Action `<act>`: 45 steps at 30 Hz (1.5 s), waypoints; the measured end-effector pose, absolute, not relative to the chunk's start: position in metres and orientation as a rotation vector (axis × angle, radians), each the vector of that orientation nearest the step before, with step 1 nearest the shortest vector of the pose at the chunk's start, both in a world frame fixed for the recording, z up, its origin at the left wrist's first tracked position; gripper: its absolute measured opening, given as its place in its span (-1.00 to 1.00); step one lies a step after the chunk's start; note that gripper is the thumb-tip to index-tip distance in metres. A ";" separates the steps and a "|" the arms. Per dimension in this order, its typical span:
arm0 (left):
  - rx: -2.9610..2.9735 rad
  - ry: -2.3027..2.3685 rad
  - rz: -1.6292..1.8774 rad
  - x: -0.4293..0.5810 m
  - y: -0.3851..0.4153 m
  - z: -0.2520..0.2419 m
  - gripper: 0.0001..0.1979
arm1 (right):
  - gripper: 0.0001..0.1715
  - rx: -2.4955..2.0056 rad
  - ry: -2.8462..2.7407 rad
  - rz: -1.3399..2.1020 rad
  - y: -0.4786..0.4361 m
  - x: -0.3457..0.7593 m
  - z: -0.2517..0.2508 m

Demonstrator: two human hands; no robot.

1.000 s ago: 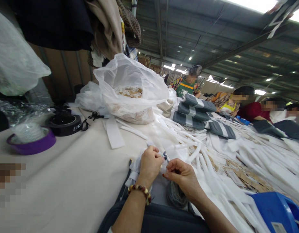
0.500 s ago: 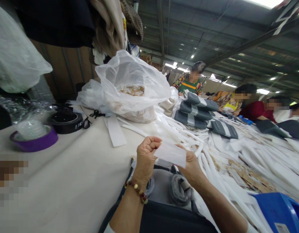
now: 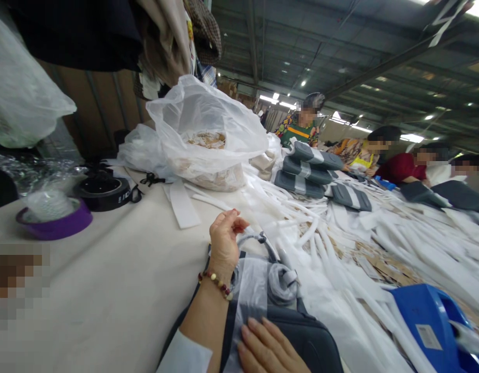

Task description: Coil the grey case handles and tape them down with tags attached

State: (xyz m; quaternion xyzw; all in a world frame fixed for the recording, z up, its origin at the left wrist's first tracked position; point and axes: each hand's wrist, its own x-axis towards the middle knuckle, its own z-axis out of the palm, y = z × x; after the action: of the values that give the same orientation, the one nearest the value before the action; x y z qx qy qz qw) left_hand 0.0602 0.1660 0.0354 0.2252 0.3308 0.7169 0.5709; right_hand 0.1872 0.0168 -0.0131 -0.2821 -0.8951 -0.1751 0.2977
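A dark grey bag point(image 3: 309, 334) lies in front of me, its far part opened out. A translucent white strip point(image 3: 251, 282) runs lengthwise over it. My right hand point(image 3: 268, 347) presses flat on the strip's near end, fingers stretched. My left hand point(image 3: 227, 235) is raised just beyond the bag's far edge, its fingers bent together; what they hold, if anything, is hidden. Beside the strip sits a coiled strap in clear wrapping point(image 3: 281, 284). A dark curved handle point(image 3: 268, 246) shows right of my left hand.
A purple tape roll point(image 3: 55, 223) and a black roll point(image 3: 103, 192) stand at left. A large plastic bag point(image 3: 208, 166) holds brown pieces. Stacked grey bags point(image 3: 305, 168), many white strips point(image 3: 340, 290) and a blue tape dispenser point(image 3: 421, 321) lie right. Several people work beyond.
The translucent strip, held between both hands before, now lies across the bag. My right hand has come down and nearer onto it; my left hand has moved slightly up and left.
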 end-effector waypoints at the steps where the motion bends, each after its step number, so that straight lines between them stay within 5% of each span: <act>1: 0.538 0.789 1.687 0.061 0.166 0.034 -0.74 | -0.73 -0.747 -2.372 -0.501 0.014 0.188 -0.020; 11: 0.901 1.077 1.639 0.073 0.162 0.036 -0.87 | -0.51 -0.909 -2.390 -0.050 -0.007 0.188 -0.019; 18: 1.617 1.019 1.318 0.028 0.069 0.046 -0.91 | -0.53 -0.912 -2.341 0.009 -0.010 0.187 -0.020; 25: 2.598 0.903 0.802 0.000 0.013 -0.013 -0.51 | -0.52 -0.897 -2.271 0.205 -0.013 0.184 -0.011; 33: 2.801 0.790 0.587 -0.005 0.020 -0.005 -0.48 | -0.57 -0.988 -2.193 0.377 -0.022 0.181 -0.004; 45: 3.138 0.873 0.456 0.001 0.004 -0.017 -0.51 | -0.60 -0.986 -2.257 0.165 -0.070 0.198 -0.017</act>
State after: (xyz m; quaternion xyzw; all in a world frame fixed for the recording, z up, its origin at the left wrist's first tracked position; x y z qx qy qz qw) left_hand 0.0013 0.0038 -0.0173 0.9516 0.2647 0.1382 -0.0733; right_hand 0.1979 -0.0697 -0.0170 -0.3770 -0.8630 0.0632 0.3303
